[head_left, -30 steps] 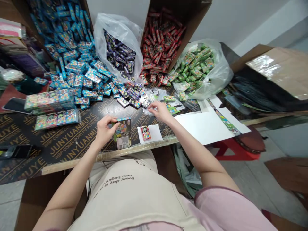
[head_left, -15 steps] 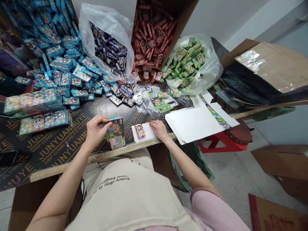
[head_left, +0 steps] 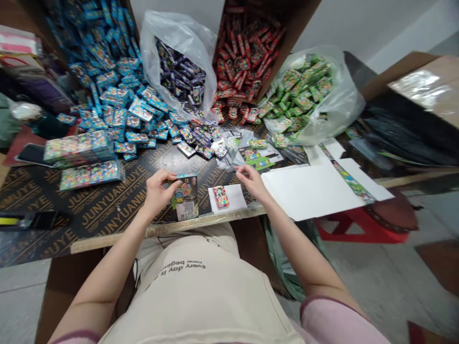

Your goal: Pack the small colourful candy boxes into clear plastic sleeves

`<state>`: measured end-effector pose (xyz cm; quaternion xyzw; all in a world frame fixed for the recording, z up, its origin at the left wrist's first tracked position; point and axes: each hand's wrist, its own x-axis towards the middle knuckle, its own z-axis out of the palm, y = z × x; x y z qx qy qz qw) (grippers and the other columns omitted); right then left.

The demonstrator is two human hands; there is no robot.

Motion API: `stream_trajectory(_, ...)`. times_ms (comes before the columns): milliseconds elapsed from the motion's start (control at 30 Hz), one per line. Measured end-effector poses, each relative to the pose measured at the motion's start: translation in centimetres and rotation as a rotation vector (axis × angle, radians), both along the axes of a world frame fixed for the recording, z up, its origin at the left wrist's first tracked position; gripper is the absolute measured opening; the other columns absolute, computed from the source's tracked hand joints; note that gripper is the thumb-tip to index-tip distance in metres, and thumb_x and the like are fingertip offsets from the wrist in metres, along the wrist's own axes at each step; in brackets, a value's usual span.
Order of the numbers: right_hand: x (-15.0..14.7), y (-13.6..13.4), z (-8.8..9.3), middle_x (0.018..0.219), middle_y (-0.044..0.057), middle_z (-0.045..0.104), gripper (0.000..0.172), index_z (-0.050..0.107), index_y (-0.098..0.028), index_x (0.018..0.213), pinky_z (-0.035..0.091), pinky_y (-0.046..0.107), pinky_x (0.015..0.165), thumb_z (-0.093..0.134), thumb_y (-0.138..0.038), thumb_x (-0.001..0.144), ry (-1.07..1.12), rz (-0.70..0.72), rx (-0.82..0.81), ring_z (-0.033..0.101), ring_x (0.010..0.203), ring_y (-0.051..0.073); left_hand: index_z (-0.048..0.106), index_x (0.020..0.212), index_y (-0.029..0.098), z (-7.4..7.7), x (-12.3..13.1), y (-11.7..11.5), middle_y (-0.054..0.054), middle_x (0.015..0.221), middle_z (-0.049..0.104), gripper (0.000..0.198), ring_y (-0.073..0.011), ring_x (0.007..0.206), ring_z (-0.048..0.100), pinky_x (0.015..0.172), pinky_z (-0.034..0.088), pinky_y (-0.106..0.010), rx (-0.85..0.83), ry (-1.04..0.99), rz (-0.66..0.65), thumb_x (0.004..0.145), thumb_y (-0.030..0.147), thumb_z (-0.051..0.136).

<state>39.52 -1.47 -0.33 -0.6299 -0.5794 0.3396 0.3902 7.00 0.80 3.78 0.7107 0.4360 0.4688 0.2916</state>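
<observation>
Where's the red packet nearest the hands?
Head view, just below centre: red packet lies on a white card near the table's front edge, between left hand and right hand.

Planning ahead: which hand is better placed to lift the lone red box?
Probably the right hand: it's nearer the red box, while the left hand holds the dark packet. Whether the right pinches anything is unclear.

Soft, muted light falls overall; glare streaks the carton at two o'clock; cardboard at four o'clock blurs; outer edges stretch.
</observation>
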Motion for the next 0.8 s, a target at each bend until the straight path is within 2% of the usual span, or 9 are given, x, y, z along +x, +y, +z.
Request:
stream_trajectory(100,-4.9,2.8,5.2,0.108,0.009,0.065,0.024,0.053,-0.020,0.077,0.044,0.033,0.081,0.061,-0.043,0.080,0.166,0.306,-0.036,0.059,0.107,0.024,0.062,0.070,0.017,0.1,0.0,0.0,-0.003,0.074,0.066,0.007,-0.0155,0.072,0.064,0.063,0.049,-0.026,0.044,0.001,-0.016,0.072,0.019,0.068)
stream_trajectory(167,-8.4,4.3,8.0,0.104,0.008,0.065,0.025,0.054,-0.019,0.073,0.043,0.032,0.081,0.062,-0.042,0.079,0.199,0.511,-0.067,0.059,0.104,0.022,0.062,0.071,0.017,0.2,-0.2,-0.1,-0.004,0.075,0.066,0.004,-0.0153,0.072,0.063,0.063,0.049,-0.026,0.068,0.014,-0.029,0.072,0.015,0.065)
stream_trajectory(267,-12.2,5.8,10.1,0.082,0.004,0.063,0.022,0.054,-0.018,0.070,0.042,0.028,0.073,0.063,-0.037,0.078,0.122,0.756,-0.134,0.058,0.082,0.016,0.061,0.073,0.017,0.5,-0.4,-0.3,-0.004,0.076,0.066,0.006,-0.0159,0.073,0.063,0.064,0.049,-0.026,0.079,0.019,-0.049,0.073,0.012,0.060)
stream_trajectory(333,-13.5,6.5,10.2,0.069,0.000,0.058,0.019,0.054,-0.018,0.069,0.040,0.026,0.065,0.062,-0.034,0.076,0.040,0.837,-0.187,0.052,0.067,0.012,0.061,0.073,0.018,0.7,-0.4,-0.4,-0.004,0.077,0.066,0.006,-0.0166,0.075,0.064,0.066,0.050,-0.027,0.078,0.010,-0.058,0.073,0.012,0.058)
stream_trajectory(400,-13.9,7.1,9.9,0.063,-0.003,0.054,0.019,0.053,-0.017,0.067,0.036,0.024,0.059,0.062,-0.032,0.075,0.001,0.857,-0.220,0.046,0.060,0.010,0.060,0.072,0.018,0.8,-0.4,-0.5,-0.004,0.076,0.066,0.004,-0.0166,0.075,0.064,0.067,0.049,-0.028,0.072,0.000,-0.056,0.075,0.015,0.059)
stream_trajectory(567,-13.8,7.8,9.6,0.061,-0.003,0.054,0.020,0.054,-0.017,0.068,0.033,0.023,0.056,0.062,-0.034,0.072,0.009,0.863,-0.245,0.045,0.058,0.010,0.059,0.067,0.017,0.5,0.4,-0.5,-0.003,0.071,0.065,0.022,-0.0161,0.069,0.063,0.066,0.047,-0.028,0.057,-0.004,0.054,0.070,0.031,0.075)
stream_trajectory(633,-13.9,7.9,9.5,0.060,-0.003,0.055,0.021,0.054,-0.017,0.067,0.033,0.023,0.055,0.063,-0.035,0.071,0.009,0.868,-0.249,0.045,0.057,0.010,0.057,0.064,0.017,0.4,0.7,-0.6,-0.002,0.069,0.064,0.026,-0.0160,0.068,0.062,0.066,0.046,-0.028,0.064,-0.010,0.109,0.068,0.032,0.078)
stream_trajectory(733,-14.2,7.8,8.8,0.057,-0.004,0.054,0.022,0.052,-0.017,0.065,0.033,0.023,0.053,0.064,-0.035,0.069,0.039,0.836,-0.251,0.046,0.055,0.009,0.056,0.062,0.018,0.6,1.0,-0.7,0.000,0.066,0.062,0.024,-0.0145,0.065,0.061,0.064,0.045,-0.027,0.062,-0.017,0.149,0.070,0.027,0.076)
stream_trajectory(800,-14.5,7.5,8.0,0.055,-0.005,0.054,0.023,0.049,-0.019,0.067,0.033,0.022,0.052,0.067,-0.033,0.065,0.107,0.743,-0.244,0.046,0.053,0.009,0.056,0.062,0.018,0.5,1.1,-0.8,0.000,0.065,0.061,0.023,-0.0140,0.065,0.059,0.065,0.045,-0.026,0.037,-0.008,0.163,0.071,0.026,0.076)
